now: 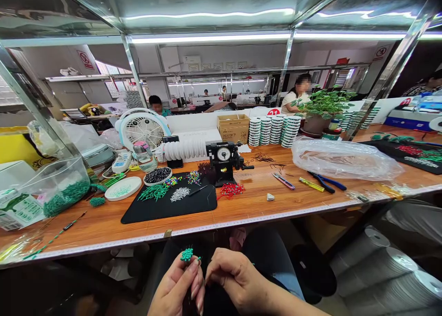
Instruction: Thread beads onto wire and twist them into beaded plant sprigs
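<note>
Head view: the green bundle (187,254) is pinched in the fingers of the left hand (179,284), nearer the person than the black mat (148,213). The right hand (238,279) is just beside, fingers curled, their grip hidden. White dish (123,188) left of the mat; black machine (223,161) at its far right.

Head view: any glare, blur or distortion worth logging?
Head view: bright streaks glare on the overhead metal shelf; the right-side post slants, probably wide-lens distortion; below the table it is dim; fine strands at the left hand blur out.
</note>
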Demonstrator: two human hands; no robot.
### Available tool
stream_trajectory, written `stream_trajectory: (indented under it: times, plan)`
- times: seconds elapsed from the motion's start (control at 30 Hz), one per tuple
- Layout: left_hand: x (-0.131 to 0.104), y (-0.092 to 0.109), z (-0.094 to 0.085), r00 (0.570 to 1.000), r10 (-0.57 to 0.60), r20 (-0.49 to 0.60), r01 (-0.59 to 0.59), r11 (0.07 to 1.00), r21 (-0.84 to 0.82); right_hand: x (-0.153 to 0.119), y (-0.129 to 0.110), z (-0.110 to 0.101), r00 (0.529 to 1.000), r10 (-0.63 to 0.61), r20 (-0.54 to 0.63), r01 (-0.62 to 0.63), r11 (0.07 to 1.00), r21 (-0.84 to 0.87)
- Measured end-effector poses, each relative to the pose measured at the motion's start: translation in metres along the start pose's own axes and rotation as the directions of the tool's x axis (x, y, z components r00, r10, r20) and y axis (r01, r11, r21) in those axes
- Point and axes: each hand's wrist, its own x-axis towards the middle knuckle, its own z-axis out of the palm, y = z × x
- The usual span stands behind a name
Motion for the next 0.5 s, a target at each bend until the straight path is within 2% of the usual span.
stream_trajectory:
  times: [0.17, 0.3, 0.43, 0.5]
  plan:
    - [-0.0005, 0.0001, 0.0001, 1.000, -0.004, 0.005, 0.004, 1.000, -0.008, 0.0016, 0.0037, 0.0005, 0.999, 0.054, -0.003, -0.054, 0.998, 0.034]
    - [-0.0013, 0.0006, 0.0014, 1.000, 0.023, -0.003, -0.023, 1.000, -0.007, 0.0028, 0.0058, -0.0004, 0.991, 0.129, -0.046, -0.122, 0.984, 0.128]
    - [-0.0017, -0.0007, -0.0007, 0.993, 0.114, -0.032, -0.107, 0.980, 0.167, 0.0027, 0.0047, 0.0016, 0.962, 0.223, -0.157, -0.192, 0.963, 0.191]
    - [-0.0013, -0.0010, -0.0025, 0.990, 0.128, -0.058, -0.111, 0.965, 0.237, 0.0025, 0.0036, 0.0030, 0.952, 0.246, -0.180, -0.213, 0.960, 0.184]
